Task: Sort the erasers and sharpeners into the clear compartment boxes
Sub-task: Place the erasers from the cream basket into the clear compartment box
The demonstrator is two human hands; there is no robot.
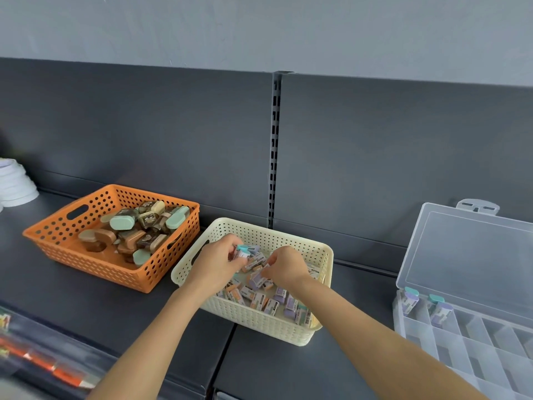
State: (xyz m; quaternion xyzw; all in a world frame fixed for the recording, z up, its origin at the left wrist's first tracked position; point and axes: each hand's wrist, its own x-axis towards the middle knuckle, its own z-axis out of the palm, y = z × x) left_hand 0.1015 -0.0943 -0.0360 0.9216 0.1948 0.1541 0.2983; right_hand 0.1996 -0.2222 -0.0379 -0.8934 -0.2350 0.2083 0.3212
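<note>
Your dark grey shelf (72, 284) runs back to a slotted panel (173, 125). In the cream basket (326, 249), your left hand (215, 262) grips a teal-capped eraser (243, 249), your right hand (287, 268) pinches a lilac eraser (257, 280). Beyond, brown-and-mint sharpeners (124, 223) fill the orange basket (95, 265).

The orange basket (86, 264), dotted with round holes, holds brown, mint and beige sharpeners (122, 222). The cream basket (259, 321), finely perforated, holds lilac, teal and peach erasers (290, 307) in white printed sleeves. The compartment box (476, 350) is clear; the shelf (72, 295) dark grey.

Two baskets (43, 232) (288, 230), two hands (216, 262) (285, 265), seemingly one box (467, 255).
</note>
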